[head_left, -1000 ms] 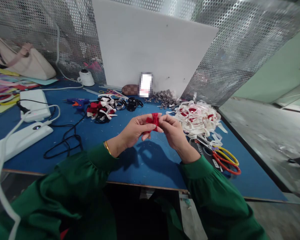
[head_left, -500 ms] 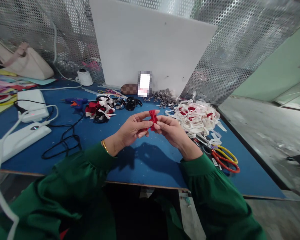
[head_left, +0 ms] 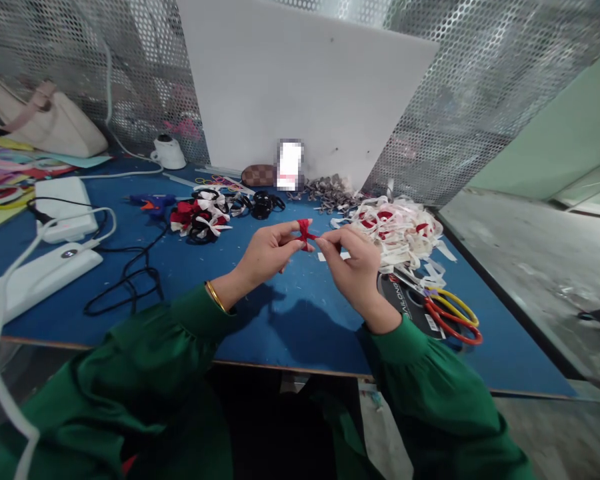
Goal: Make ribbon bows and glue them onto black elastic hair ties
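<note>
Over the middle of the blue table, a red ribbon (head_left: 304,229) is stretched between my two hands. The fingers and thumb of my left hand (head_left: 269,252) pinch its bunched, bow-like part. My right hand (head_left: 351,267) grips a narrow end of the same ribbon between thumb and fingertip, pulled out to the right. Part of the ribbon is hidden behind my left fingers. Just behind my right hand lies a heap of white and red ribbon pieces (head_left: 395,230).
Scissors (head_left: 453,317) with red and yellow handles lie right, by a black card (head_left: 405,300). At left are red, white and black hair ties (head_left: 200,217), a blue glue gun (head_left: 153,202) and a white power strip (head_left: 40,283). Metal clips (head_left: 333,192) lie behind, near a blurred bright screen (head_left: 289,167).
My right hand has drawn away to the right, pulling a thin red end out from the bunched ribbon. My left hand has stayed nearly in place.
</note>
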`<state>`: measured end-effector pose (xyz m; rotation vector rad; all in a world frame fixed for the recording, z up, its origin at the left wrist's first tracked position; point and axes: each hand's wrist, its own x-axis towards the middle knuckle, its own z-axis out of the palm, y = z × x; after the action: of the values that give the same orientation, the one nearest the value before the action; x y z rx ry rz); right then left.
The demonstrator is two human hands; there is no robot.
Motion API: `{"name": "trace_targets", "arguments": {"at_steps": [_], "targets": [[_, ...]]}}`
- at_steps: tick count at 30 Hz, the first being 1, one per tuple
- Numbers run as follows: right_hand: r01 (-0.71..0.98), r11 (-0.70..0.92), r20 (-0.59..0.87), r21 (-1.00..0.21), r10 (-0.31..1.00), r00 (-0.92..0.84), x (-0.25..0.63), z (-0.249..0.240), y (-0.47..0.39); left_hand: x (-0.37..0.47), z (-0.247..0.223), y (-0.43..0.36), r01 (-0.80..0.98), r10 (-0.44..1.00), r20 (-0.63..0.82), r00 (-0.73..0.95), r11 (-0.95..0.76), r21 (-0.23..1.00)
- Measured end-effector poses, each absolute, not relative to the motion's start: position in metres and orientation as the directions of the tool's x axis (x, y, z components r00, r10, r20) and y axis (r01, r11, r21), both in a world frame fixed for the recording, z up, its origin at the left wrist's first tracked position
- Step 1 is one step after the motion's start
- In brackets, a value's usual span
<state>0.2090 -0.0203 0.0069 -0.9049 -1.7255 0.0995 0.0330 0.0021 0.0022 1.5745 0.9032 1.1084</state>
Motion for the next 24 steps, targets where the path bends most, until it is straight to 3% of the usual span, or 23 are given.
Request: {"name": "trace_targets", "arguments": {"at_steps": [4,9,14,17,24], "targets": [[0.541,0.756,0.839,-0.367,0.521,-0.158,0.204,0.002,-0.024,0.035,-0.003,0.002,0.058,0.913,0.251,0.322,-0.284,0.957],[0.603,0.724,0.755,-0.336,0.590,-0.287,0.202,-0.004,-0.020,0.039,-0.011,-0.001,0.121,0.910,0.264,0.321,-0.316,0.941],[0.642,0.709,0.701,-0.292,0.615,-0.361,0.199,-0.003,-0.022,0.040,-0.012,-0.004,0.208,0.886,0.365,0.284,-0.429,0.879],[0.614,0.698,0.692,-0.369,0.647,-0.319,0.200,-0.004,-0.021,0.040,-0.012,-0.004,0.232,0.887,0.372,0.275,-0.436,0.869],[0.522,0.608,0.702,-0.598,0.712,-0.025,0.196,-0.012,-0.016,0.043,-0.018,-0.006,0.363,0.848,0.437,0.301,-0.525,0.770]]}}
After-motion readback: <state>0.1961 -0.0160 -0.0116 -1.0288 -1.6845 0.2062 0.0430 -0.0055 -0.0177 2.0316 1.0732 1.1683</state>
